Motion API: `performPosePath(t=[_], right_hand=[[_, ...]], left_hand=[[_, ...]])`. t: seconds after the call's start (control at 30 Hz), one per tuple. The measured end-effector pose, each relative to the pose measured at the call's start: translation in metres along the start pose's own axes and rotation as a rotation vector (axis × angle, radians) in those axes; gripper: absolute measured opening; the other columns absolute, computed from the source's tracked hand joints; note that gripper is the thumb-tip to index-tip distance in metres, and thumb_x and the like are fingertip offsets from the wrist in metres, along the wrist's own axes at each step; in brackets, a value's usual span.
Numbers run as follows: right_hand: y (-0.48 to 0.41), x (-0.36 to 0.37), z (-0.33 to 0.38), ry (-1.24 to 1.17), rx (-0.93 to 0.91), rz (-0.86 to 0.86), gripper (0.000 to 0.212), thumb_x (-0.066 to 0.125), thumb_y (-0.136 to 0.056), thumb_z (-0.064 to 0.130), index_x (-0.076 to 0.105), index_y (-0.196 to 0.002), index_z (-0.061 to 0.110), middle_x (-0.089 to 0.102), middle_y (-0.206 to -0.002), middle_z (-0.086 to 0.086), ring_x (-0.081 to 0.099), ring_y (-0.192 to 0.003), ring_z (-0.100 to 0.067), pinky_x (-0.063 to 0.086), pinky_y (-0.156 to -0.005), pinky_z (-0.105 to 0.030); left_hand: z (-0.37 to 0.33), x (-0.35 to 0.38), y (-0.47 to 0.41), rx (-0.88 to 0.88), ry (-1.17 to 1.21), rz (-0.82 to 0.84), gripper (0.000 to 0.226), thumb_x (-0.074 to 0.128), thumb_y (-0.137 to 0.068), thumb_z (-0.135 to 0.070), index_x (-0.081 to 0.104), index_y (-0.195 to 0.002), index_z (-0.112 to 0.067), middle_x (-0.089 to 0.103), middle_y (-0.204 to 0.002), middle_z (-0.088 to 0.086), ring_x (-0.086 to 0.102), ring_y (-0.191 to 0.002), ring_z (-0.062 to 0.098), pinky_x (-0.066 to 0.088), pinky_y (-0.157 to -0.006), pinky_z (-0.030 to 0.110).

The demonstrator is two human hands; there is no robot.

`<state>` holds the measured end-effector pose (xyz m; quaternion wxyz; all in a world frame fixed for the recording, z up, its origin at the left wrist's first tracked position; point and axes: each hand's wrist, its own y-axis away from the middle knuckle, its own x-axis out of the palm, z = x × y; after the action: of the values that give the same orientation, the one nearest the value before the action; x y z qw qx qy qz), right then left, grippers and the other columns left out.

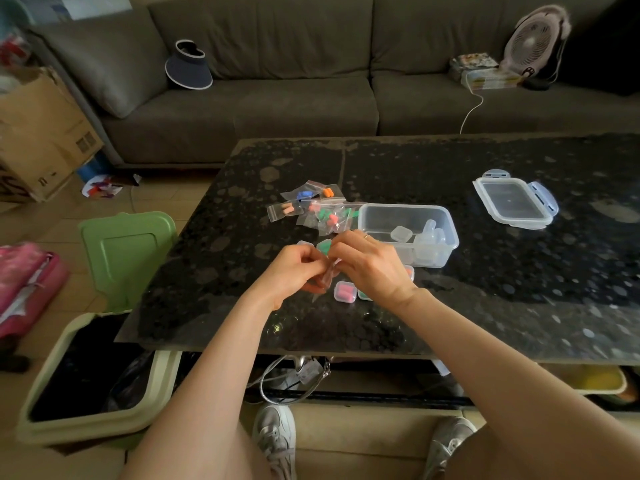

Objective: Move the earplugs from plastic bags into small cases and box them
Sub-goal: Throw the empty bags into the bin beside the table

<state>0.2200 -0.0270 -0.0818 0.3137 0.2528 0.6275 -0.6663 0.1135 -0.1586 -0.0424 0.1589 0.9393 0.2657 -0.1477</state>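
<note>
My left hand (294, 268) and my right hand (370, 265) meet over the dark table and both pinch one small clear plastic bag (328, 275) between them; its contents are hard to make out. Just beyond lies a pile of small zip bags (318, 207) with blue, orange, green and pink earplugs. A small case with pink earplugs (344, 292) sits right below my right hand, and a case with green ones (323, 245) peeks out above my fingers. The clear plastic box (408, 233) to the right holds several empty small cases.
The box's lid (516, 201) lies further right on the table (519, 289). An open bin with a raised green lid (126, 251) stands at the table's left edge. A sofa (277, 98) with a visor and a fan runs behind.
</note>
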Motion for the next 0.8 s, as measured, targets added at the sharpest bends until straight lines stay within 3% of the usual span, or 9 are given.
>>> performPosePath(t=[0.13, 0.23, 0.4, 0.5, 0.57, 0.73, 0.8], right_hand=[[-0.002, -0.003, 0.002, -0.005, -0.017, 0.007, 0.012, 0.076, -0.078, 0.01, 0.067, -0.087, 0.009, 0.062, -0.087, -0.008, 0.059, -0.071, -0.021, 0.055, -0.051, -0.033], [-0.002, -0.005, 0.003, -0.013, -0.028, 0.005, 0.011, 0.075, -0.077, 0.008, 0.067, -0.084, 0.008, 0.061, -0.085, -0.008, 0.057, -0.07, -0.022, 0.053, -0.049, -0.032], [-0.003, -0.006, 0.004, -0.018, -0.005, 0.01, 0.013, 0.078, -0.075, 0.007, 0.068, -0.083, 0.008, 0.061, -0.086, -0.009, 0.056, -0.072, -0.022, 0.052, -0.05, -0.028], [-0.003, -0.005, 0.005, -0.007, -0.004, 0.035, 0.014, 0.078, -0.075, 0.008, 0.068, -0.085, 0.009, 0.06, -0.087, -0.008, 0.056, -0.073, -0.021, 0.051, -0.05, -0.027], [-0.003, -0.003, 0.004, -0.002, 0.0, 0.058, 0.016, 0.078, -0.075, 0.007, 0.068, -0.088, 0.01, 0.06, -0.088, -0.008, 0.055, -0.074, -0.02, 0.05, -0.052, -0.025], [-0.003, -0.002, 0.005, -0.006, 0.015, 0.145, 0.015, 0.072, -0.077, 0.003, 0.063, -0.086, 0.011, 0.057, -0.089, -0.007, 0.053, -0.072, -0.02, 0.05, -0.046, -0.032], [-0.003, -0.002, 0.006, -0.004, 0.011, 0.174, 0.016, 0.072, -0.077, 0.002, 0.061, -0.084, 0.011, 0.056, -0.089, -0.006, 0.052, -0.072, -0.02, 0.047, -0.044, -0.029]], left_hand=[[0.001, 0.004, -0.001, 0.024, -0.097, -0.013, 0.008, 0.062, -0.091, -0.019, 0.061, -0.089, -0.012, 0.068, -0.092, 0.013, 0.069, -0.084, 0.022, 0.057, -0.083, 0.04], [0.001, 0.007, -0.001, 0.053, -0.168, -0.027, 0.009, 0.06, -0.089, -0.013, 0.057, -0.081, -0.016, 0.066, -0.096, 0.014, 0.069, -0.083, 0.021, 0.058, -0.081, 0.04], [0.0, 0.012, -0.001, 0.102, -0.273, -0.084, 0.01, 0.062, -0.086, -0.013, 0.056, -0.078, -0.013, 0.06, -0.099, 0.01, 0.066, -0.08, 0.016, 0.058, -0.068, 0.027], [-0.001, 0.016, 0.0, 0.13, -0.334, -0.128, 0.017, 0.063, -0.087, -0.015, 0.052, -0.074, -0.019, 0.06, -0.093, 0.005, 0.063, -0.075, 0.012, 0.05, -0.058, 0.017], [-0.001, 0.017, -0.001, 0.131, -0.35, -0.139, 0.018, 0.063, -0.087, -0.016, 0.052, -0.074, -0.021, 0.06, -0.091, 0.005, 0.063, -0.073, 0.012, 0.049, -0.057, 0.016], [0.003, 0.01, -0.005, 0.114, -0.368, -0.269, 0.009, 0.063, -0.088, -0.017, 0.059, -0.092, -0.01, 0.064, -0.098, 0.006, 0.066, -0.077, 0.016, 0.059, -0.064, 0.031], [0.003, 0.007, -0.008, 0.097, -0.354, -0.294, 0.014, 0.063, -0.089, -0.017, 0.06, -0.099, -0.007, 0.063, -0.103, 0.008, 0.064, -0.078, 0.017, 0.058, -0.06, 0.026]])
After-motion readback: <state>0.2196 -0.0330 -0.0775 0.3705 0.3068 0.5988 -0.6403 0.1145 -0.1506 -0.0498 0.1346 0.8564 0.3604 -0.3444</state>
